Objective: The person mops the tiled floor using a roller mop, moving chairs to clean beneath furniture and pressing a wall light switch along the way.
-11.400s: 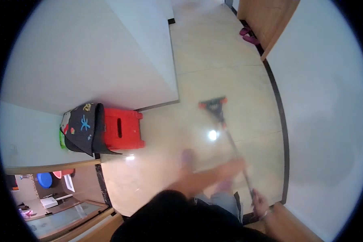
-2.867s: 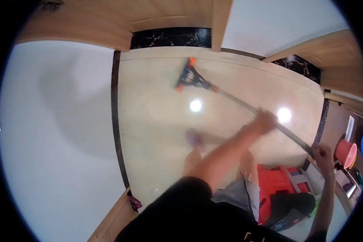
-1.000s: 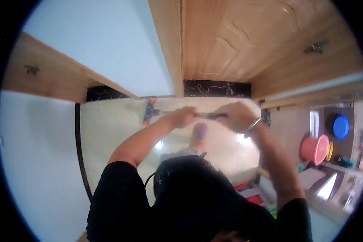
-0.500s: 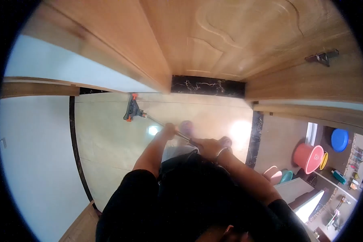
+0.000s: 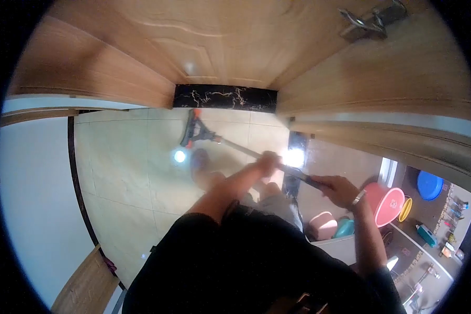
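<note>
A mop (image 5: 240, 150) slants across the view, its grey head with orange ends (image 5: 195, 131) resting on the pale tiled floor (image 5: 123, 157) near the black marbled threshold. My left hand (image 5: 267, 163) is wrapped round the middle of the metal pole. Further up, my right hand (image 5: 339, 190), with a bracelet at the wrist, grips the dark end of the handle. One foot (image 5: 199, 159) shows just below the mop head; the other is hidden behind my arm.
A wooden door (image 5: 214, 47) with a metal handle (image 5: 371, 23) stands ahead, above the black threshold (image 5: 225, 98). White wall is at left. Through the right doorway are a pink bucket (image 5: 387, 204), a blue basin (image 5: 429, 185) and a teal basin (image 5: 345, 227).
My view has shifted to the right. Both hands have moved right, with the right hand farther from the left along the handle. The mop head now lies in front of the door threshold.
</note>
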Motion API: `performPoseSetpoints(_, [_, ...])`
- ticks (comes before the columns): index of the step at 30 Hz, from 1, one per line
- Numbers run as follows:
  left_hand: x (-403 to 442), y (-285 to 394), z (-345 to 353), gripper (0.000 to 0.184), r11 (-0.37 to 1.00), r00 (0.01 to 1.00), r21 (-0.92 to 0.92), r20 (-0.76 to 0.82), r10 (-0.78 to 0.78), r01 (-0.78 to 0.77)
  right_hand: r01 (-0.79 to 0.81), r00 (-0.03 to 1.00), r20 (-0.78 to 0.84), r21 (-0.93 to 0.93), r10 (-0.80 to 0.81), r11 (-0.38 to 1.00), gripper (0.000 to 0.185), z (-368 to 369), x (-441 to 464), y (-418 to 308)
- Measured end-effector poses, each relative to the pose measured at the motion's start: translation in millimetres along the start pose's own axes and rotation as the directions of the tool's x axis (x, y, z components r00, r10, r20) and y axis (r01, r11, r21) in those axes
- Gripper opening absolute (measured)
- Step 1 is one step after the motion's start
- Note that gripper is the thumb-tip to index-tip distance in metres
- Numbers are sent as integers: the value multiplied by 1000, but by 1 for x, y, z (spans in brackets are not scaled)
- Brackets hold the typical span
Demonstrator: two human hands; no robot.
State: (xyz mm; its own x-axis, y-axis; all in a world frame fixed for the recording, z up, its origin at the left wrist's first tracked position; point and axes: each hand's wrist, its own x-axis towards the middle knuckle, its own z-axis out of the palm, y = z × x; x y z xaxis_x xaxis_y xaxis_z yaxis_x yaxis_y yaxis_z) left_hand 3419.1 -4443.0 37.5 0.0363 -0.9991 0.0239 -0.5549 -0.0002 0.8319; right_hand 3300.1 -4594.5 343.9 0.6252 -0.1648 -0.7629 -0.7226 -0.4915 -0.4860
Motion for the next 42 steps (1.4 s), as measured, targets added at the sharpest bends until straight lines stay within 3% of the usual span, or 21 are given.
performPoseSetpoints(1, [24, 28, 16, 3, 1000, 997, -26, 71, -5, 7, -87, 996, 26, 62, 85, 994, 34, -12, -23, 21])
performPoseSetpoints(2, [44, 52, 40, 3, 982, 994, -155, -44, 100, -106, -172, 984, 57, 121, 166, 978, 33, -21, -47, 41])
performPoseSetpoints(3, [67, 81, 47, 5, 980, 972, -193, 235, 6, 41, -264, 965, 40, 165, 261, 950, 31, -25, -68, 59])
performPoseSetpoints(5, [96, 124, 80, 7, 920, 961, -393, 253, 108, 0, -157, 982, -58, 294, 182, 943, 38, -17, -112, 126])
performPoseSetpoints(6, [110, 141, 103, 9, 915, 962, -358, 121, 244, -187, -284, 953, -14, 301, 302, 910, 38, -25, -133, 134])
performPoseSetpoints(8, [136, 182, 145, 10, 908, 947, -324, 92, 308, -264, -435, 880, 12, 420, 474, 796, 39, -42, -172, 132])
performPoseSetpoints(11, [145, 247, 149, 8, 873, 968, -421, -78, 238, -248, -422, 880, -41, 391, 473, 818, 38, -60, -221, 116])
performPoseSetpoints(13, [157, 266, 144, 9, 749, 987, -660, 77, 141, -56, -432, 871, -81, 340, 484, 835, 38, -69, -234, 110])
performPoseSetpoints(18, [146, 247, 96, 33, 908, 965, -419, 230, 125, -18, -541, 830, -131, 46, 542, 840, 37, -73, -204, 56])
performPoseSetpoints(19, [132, 251, 92, 38, 904, 983, -427, 170, 71, 9, -401, 900, -115, 162, 420, 902, 36, -65, -209, 56])
performPoseSetpoints(22, [116, 249, 70, 33, 931, 998, -365, 40, 48, -30, -262, 957, -115, 35, 264, 964, 41, -70, -209, 81])
performPoseSetpoints(25, [74, 228, 18, 34, 917, 988, -371, 96, -118, 146, -323, 945, -20, 120, 327, 939, 44, -62, -180, 32])
performPoseSetpoints(30, [-20, 145, -21, 35, 961, 955, -147, -149, -256, 234, -252, 965, 78, 18, 250, 968, 47, 1, -107, -42])
performPoseSetpoints(32, [-41, 83, -27, 33, 937, 890, -77, -294, -347, 340, -184, 976, 123, 22, 180, 983, 46, 24, -51, -76])
performPoseSetpoints(33, [-87, 86, -84, 28, 887, 863, -10, -225, -453, 463, -142, 982, 141, 88, 129, 986, 46, 44, -25, -87])
performPoseSetpoints(34, [-111, 64, -94, 25, 794, 765, -19, -250, -593, 608, -104, 978, 188, 82, 87, 991, 47, 69, 8, -95])
performPoseSetpoints(35, [-144, 34, -101, 25, 721, 684, -33, -288, -670, 692, 157, 966, 215, -36, -145, 987, 47, 99, 47, -103])
performPoseSetpoints(36, [-179, 28, -128, 37, 578, 546, -103, -230, -806, 810, 157, 968, 197, 1, -154, 988, 46, 131, 77, -128])
performPoseSetpoints(37, [-214, 30, -131, 54, 502, 467, 11, -386, -796, 865, 291, 936, 158, 157, -315, 944, 44, 164, 115, -126])
performPoseSetpoints(38, [-244, 33, -132, 59, 459, 405, -3, -468, -785, 888, 466, 875, 173, -54, -452, 883, 42, 188, 155, -143])
performPoseSetpoints(42, [-343, 67, -89, 61, 438, 267, -220, -536, -801, 872, 439, 890, 220, -171, -400, 882, 45, 242, 216, -220])
